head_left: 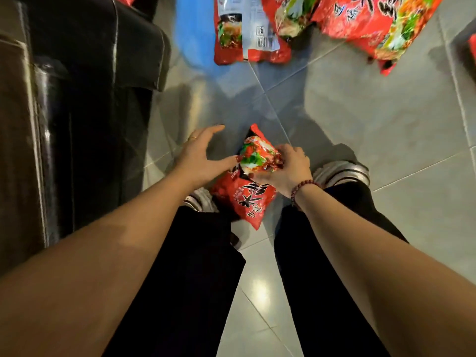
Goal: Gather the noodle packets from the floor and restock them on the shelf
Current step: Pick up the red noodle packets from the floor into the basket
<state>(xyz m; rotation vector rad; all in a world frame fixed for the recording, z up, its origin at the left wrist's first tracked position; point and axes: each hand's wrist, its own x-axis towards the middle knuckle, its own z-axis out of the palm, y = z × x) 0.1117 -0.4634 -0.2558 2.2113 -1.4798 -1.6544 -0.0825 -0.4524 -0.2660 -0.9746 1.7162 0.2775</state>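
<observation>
An indoor room floored with glossy grey square tiles [386, 130] is shown; whether it is a shop or a home cannot be told. Several matching red printed plastic noodle packets [360, 24] are seen strewn on the tiles from twelve to one o'clock. A black glossy padded furnishing [90, 47] with pale seams is set at ten o'clock.

Single wide-angle view from the head, facing steeply down, close above the noodle packet [242, 199], tiled floor [373, 130] beyond it
</observation>
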